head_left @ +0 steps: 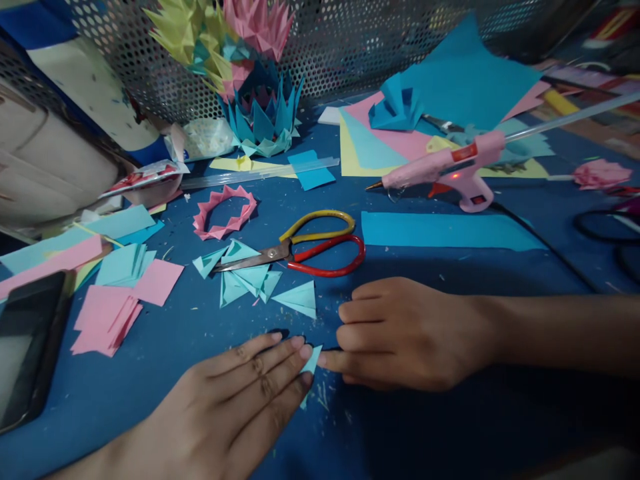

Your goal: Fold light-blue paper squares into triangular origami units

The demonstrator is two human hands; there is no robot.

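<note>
My left hand [235, 400] lies flat on the blue table surface [150, 373], its fingers stretched out and pressing a small light-blue folded paper piece [311, 361]. My right hand [400, 333] rests beside it with fingers curled, the lowest fingertip touching the same piece from the right. Most of the paper piece is hidden under my fingers. Several folded light-blue triangles [255, 280] lie just beyond my hands, next to scissors [310, 250] with a yellow and a red handle.
A pink glue gun [445, 170] with its cord sits at the right, by a light-blue paper strip [450, 231]. Pink paper squares [107, 320] and a phone [27, 347] lie left. A pink folded ring [223, 212], a spiky paper flower [250, 73] and coloured sheets [380, 143] lie farther back.
</note>
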